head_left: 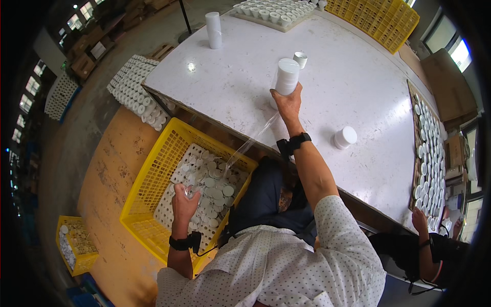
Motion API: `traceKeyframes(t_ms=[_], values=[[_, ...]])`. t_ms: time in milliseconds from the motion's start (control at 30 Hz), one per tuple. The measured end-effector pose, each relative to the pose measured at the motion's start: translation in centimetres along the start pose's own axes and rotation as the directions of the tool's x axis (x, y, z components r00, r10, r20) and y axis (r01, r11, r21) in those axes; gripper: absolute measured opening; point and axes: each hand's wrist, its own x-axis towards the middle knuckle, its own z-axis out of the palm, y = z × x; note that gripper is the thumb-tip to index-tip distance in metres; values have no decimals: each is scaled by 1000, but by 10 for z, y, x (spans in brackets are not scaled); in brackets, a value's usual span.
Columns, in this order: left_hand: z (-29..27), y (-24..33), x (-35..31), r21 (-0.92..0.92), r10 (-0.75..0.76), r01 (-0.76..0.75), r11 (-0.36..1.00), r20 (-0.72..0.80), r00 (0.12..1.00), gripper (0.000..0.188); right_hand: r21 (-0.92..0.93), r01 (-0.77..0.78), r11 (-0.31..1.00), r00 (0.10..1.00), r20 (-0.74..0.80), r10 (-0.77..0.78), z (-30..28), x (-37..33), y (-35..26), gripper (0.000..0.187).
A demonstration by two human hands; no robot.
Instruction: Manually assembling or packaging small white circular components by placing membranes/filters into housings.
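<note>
My right hand (288, 105) is wrapped round the lower part of a stack of white round discs (288, 70), upright on the white table and seemingly in a clear plastic sleeve. From below that hand a strip of clear plastic film (249, 144) trails over the table edge into a yellow crate (148, 179). Above the crate my left hand (184, 203) is closed on crumpled clear plastic film (191, 192). Loose white discs (212, 187) lie under it on a perforated white sheet. Just beyond the stack stands a small white cup (300, 59).
On the table (240, 77) are a tall white stack (214, 30), a short white stack (346, 137) and a far tray of cups (276, 13). A board of white round pieces (428, 158) lies along the right edge. Another person's hand (420, 221) is at lower right.
</note>
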Motion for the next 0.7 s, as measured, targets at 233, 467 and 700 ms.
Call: traceKeyframes(t_ms=[233,467,700], values=[[0,27,-23,231,-101,5,973,405,909,54,99,87,991,991,96,-96,-7,2,15,75],[-32,41,-37,-53,87,-72,996,772,630,30,81,140,987,984,96,-148,-21,1,16,72],[-44,34,-38,-52,-66,170,984,780,622,23,-111,118,987,986,-103,-129,-29,-13,19,39]])
